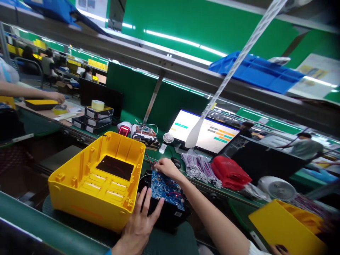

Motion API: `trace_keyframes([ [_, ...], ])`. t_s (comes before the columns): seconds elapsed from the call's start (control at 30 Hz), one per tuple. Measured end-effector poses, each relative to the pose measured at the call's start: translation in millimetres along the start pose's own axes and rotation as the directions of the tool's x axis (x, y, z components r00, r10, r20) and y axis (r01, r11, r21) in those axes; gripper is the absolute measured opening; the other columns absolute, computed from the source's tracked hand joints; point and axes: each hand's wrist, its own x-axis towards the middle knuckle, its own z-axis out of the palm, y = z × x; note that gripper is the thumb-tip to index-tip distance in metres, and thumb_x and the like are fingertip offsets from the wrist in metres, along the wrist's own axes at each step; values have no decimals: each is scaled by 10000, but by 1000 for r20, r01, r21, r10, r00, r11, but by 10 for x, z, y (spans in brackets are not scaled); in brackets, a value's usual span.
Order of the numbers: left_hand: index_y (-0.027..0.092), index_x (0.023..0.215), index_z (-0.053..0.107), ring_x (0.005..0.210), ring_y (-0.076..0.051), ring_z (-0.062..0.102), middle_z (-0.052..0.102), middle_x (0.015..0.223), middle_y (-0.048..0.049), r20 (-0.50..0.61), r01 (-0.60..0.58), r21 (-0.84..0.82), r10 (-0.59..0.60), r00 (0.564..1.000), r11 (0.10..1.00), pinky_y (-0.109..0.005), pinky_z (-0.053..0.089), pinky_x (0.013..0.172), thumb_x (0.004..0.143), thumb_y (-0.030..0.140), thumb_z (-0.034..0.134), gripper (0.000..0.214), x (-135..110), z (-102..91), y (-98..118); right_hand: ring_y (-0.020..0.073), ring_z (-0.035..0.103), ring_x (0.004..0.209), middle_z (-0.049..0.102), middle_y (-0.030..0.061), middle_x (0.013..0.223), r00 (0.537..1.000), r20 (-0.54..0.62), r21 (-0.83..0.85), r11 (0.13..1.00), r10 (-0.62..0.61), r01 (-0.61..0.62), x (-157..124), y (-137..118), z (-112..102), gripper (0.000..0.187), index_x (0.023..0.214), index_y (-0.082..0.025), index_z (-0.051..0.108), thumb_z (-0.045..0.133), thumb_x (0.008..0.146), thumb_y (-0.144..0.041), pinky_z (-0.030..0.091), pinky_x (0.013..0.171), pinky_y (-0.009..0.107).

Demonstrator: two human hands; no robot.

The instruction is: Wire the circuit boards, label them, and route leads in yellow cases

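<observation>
A blue circuit board lies on top of a black box-shaped unit in front of me. With fingers spread, my left hand rests against the near left side of that unit, beside the yellow housing. At the board's far left corner, my right hand has its fingers pinched close to a red and black wire; what lies between the fingertips is hidden. The open yellow plastic housing stands to the left, hollow side up, with a dark panel in its floor.
Behind are a lit monitor, a small white fan, a barcode scanner, bundled wires and a red bag. Another yellow housing is at right. A co-worker's arm reaches in from the left.
</observation>
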Motion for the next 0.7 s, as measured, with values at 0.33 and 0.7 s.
trace_keyframes([
  [0.33,171,1437,294,1332,-356,319,207,1488,-218,-56,-84,-221,74,996,972,-419,454,988,647,10,537,841,-45,-411,-3,136,648,514,710,85,673,993,-21,274,956,113,-103,253,95,-77,216,764,-177,480,329,909,-230,472,548,211],
  [0.7,79,1149,520,1108,-224,552,568,1191,-135,213,695,-672,-832,513,256,-441,438,995,912,274,424,322,494,-1062,-2656,176,682,569,704,57,651,950,-261,554,832,171,3,-69,482,-349,141,783,-201,451,414,901,-269,523,587,276],
])
